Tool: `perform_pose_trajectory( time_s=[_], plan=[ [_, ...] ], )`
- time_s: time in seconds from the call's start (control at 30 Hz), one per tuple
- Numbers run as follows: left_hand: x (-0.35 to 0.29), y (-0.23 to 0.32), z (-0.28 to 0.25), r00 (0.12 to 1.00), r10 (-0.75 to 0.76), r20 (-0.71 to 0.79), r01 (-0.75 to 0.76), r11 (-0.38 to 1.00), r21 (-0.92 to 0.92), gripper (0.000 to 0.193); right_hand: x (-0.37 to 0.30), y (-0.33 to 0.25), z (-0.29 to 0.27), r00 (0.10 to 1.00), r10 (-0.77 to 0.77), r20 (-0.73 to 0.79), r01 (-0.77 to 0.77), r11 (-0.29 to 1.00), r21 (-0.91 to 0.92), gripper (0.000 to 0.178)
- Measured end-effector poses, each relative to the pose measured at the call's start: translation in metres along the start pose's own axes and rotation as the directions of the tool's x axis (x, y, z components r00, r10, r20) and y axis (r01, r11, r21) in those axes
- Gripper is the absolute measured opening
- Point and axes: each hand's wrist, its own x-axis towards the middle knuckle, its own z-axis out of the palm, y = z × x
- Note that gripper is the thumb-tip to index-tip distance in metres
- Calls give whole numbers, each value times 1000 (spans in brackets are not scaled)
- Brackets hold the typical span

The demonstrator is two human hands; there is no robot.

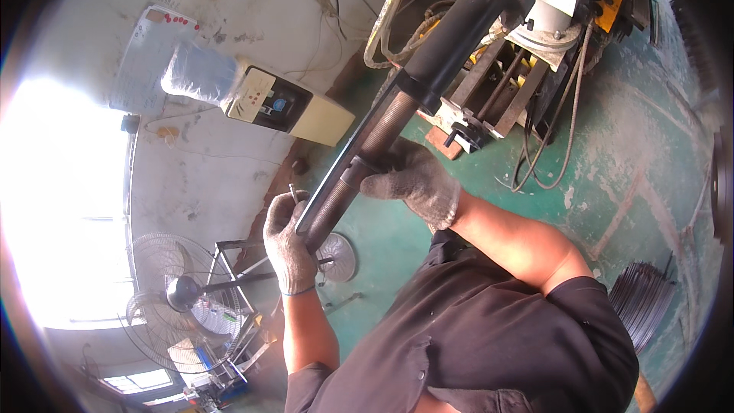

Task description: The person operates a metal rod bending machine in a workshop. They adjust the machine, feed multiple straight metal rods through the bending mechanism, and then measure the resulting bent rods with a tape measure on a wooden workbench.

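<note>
From left to right, we judge these risks: the pin [292, 193] could drop if the left hand [289, 243] slackened at its fingertips; a glove [436, 199] could snag on the ridges of the rod [334, 203] if the rod turned; the rod could sag if its seat in the tube [462, 40] were loose. We see the left hand raised at the rod's lower end, fingertips closed on the pin. The rod slants up rightward into the tube. The right hand [409, 178] reaches leftward, wrapped around the rod, thumb across its near side.
</note>
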Motion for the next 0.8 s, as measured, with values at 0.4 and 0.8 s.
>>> perform_pose_trajectory(
  time_s=[0.4,0.8],
  plan=[
    [-10,16,13,999,-30,23,31,998,-46,15,3,1,19,980,-7,-198,-21,990,-141,49],
    [-14,20,16,998,58,16,-59,989,137,20,-5,1,7,999,-13,-36,7,986,-167,44]
  ],
)
